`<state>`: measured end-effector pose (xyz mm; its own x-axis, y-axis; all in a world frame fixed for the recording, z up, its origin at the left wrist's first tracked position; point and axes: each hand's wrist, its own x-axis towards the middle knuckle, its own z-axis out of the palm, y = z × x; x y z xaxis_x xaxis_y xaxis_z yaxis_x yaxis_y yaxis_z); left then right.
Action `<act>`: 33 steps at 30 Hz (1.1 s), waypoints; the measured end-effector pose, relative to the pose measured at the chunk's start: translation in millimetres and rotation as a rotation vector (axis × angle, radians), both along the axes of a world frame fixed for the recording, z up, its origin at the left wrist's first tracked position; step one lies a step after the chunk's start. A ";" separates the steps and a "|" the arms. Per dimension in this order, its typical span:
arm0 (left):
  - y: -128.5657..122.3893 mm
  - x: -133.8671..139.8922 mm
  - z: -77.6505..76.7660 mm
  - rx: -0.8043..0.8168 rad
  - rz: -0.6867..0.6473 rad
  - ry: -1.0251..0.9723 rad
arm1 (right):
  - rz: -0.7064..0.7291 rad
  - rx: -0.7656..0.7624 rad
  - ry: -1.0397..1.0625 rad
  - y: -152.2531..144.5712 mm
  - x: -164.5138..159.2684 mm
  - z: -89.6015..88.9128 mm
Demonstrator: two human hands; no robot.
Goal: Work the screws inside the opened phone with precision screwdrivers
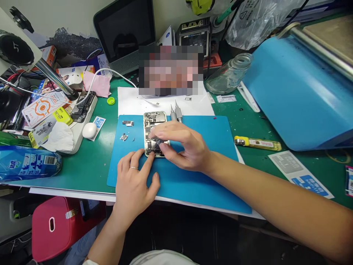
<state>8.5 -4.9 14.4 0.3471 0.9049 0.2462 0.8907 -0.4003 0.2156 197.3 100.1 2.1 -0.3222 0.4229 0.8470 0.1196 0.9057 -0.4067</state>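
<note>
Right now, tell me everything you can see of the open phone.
The phone lies flat and open on the blue mat, long sides running away from the camera. A pale, metallic-looking frame with rounded corners rings dark and silvery parts. The left hand touches its near end; the right hand holds a dark tool over the near half, hiding part of it. Tip contact is unclear.

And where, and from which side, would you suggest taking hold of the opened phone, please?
The opened phone is probably best gripped by its outer frame, from the left: it lies flat, insides exposed; its left long edge shows, while the right hand covers part of its right side.
</note>
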 end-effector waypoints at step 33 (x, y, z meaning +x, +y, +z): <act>0.1 0.3 -0.9 -0.001 -0.008 -0.006 | -0.004 0.033 -0.043 -3.2 1.1 0.3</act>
